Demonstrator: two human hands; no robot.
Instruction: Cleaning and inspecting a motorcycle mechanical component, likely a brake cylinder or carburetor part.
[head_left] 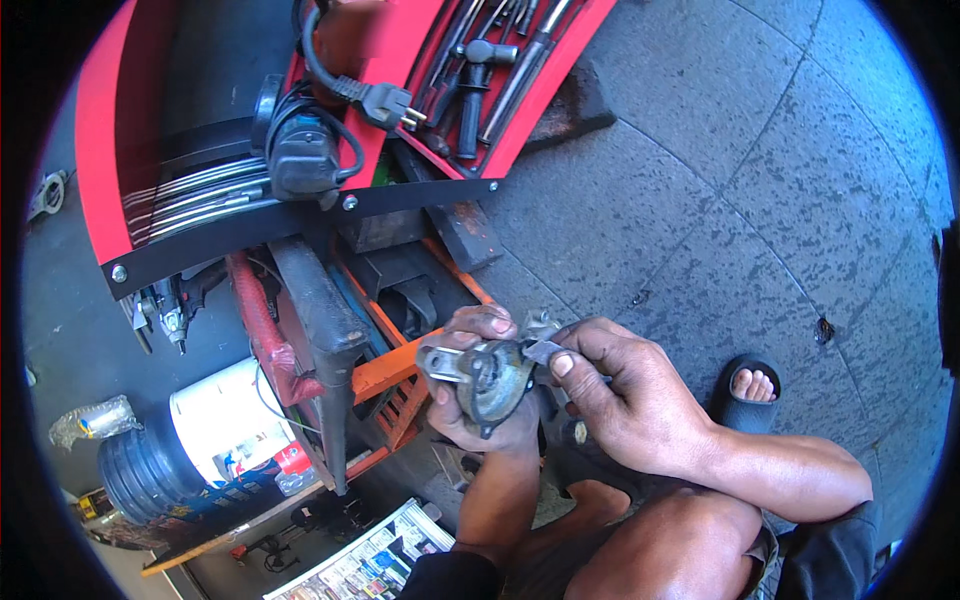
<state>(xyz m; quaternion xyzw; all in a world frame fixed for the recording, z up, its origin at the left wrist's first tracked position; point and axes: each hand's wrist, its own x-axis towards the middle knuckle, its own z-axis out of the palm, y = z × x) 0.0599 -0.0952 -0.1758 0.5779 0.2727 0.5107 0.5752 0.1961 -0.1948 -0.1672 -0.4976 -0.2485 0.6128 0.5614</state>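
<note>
In the head view, my left hand [455, 420] grips a dull metal housing [495, 390] with a rounded rim and bracket tabs, its fingers wrapped round the part at centre. My right hand [640, 405] is closed, pinching a small flat grey piece [540, 350] between thumb and index finger. That piece is against or very close to the housing's upper right edge; I cannot tell exactly what it is.
A red tool trolley [95, 140] with tools and a corded power tool [302, 160] stands ahead. An orange frame [385, 365] is behind my hands. Buckets [225, 420] stand at left. Tiled floor [720, 200] spreads right, beside my sandalled foot [752, 390].
</note>
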